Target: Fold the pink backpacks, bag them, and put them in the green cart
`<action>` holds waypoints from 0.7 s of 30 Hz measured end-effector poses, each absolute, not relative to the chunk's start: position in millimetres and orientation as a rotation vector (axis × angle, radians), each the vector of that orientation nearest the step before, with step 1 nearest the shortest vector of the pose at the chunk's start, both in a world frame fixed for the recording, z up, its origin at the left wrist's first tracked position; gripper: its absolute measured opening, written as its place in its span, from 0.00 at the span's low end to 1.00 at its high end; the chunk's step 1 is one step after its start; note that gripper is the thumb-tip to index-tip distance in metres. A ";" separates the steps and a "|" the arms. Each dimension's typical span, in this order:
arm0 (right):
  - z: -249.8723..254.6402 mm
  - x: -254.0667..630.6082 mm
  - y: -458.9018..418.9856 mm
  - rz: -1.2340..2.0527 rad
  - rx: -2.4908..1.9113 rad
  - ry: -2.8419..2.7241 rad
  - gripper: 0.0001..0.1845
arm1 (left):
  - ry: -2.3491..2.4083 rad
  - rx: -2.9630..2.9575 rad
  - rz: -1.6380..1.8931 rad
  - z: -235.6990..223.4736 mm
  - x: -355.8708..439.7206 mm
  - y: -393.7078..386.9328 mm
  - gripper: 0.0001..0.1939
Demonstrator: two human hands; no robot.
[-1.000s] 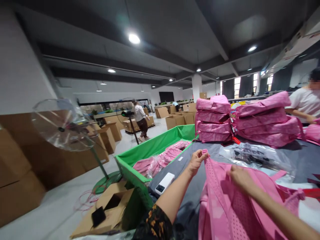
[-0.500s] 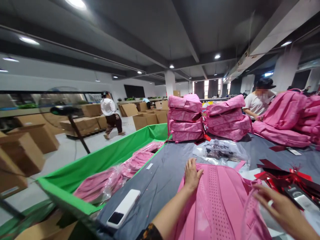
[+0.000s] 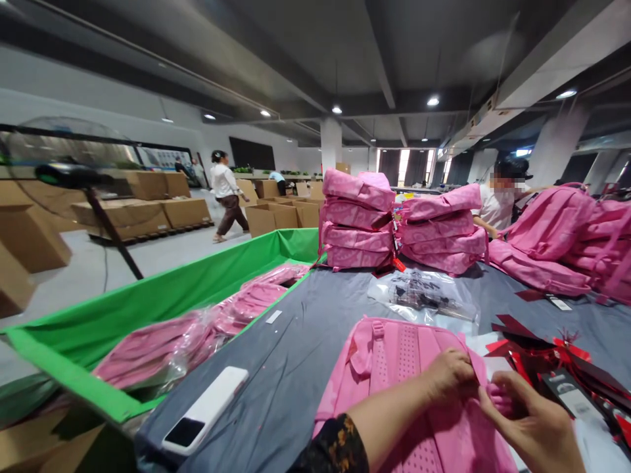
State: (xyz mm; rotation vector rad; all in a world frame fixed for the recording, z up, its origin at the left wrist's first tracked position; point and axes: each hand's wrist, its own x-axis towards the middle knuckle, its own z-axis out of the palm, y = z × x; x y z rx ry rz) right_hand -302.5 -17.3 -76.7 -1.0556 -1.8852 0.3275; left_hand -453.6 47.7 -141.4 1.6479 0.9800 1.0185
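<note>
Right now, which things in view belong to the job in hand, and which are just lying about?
Seemingly part of the job:
- pink backpack, left hand and right hand at its edge
- stacked backpacks
- red and black tags

Probably just lying about:
- white gadget with a dark screen
- fan
- cardboard boxes

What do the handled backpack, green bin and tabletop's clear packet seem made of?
Backpack: probably matte synthetic fabric; soft folds, seamed panels.
Green bin: coated cloth or plastic sheeting, perhaps; smooth, creased.
Clear packet: likely glossy plastic film; transparent, bright wrinkles.
</note>
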 end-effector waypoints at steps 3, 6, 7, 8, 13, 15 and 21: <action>-66.8 -300.2 -28.5 0.270 -1.027 -1.917 0.13 | 1.026 1.872 0.963 -140.8 -458.1 46.2 0.10; -61.0 -286.1 -27.9 0.302 -1.101 -1.910 0.17 | 0.999 1.996 0.946 -136.4 -462.4 38.2 0.11; -60.4 -280.5 -27.0 0.300 -1.136 -1.898 0.19 | 1.005 2.024 0.955 -133.4 -463.8 33.5 0.11; -60.0 -275.5 -26.3 0.278 -1.172 -1.883 0.20 | 1.049 2.047 0.992 -129.6 -465.1 28.6 0.11; -53.6 -271.4 -22.9 0.332 -1.120 -1.925 0.20 | 1.057 2.311 1.030 -104.9 -468.3 22.4 0.17; -45.9 -271.7 -16.3 0.414 -1.075 -1.949 0.21 | 0.838 2.383 0.869 -99.5 -468.4 28.2 0.13; -17.3 -253.1 21.4 0.866 -1.189 -1.806 0.29 | 1.217 2.387 0.945 -93.6 -473.1 16.4 0.16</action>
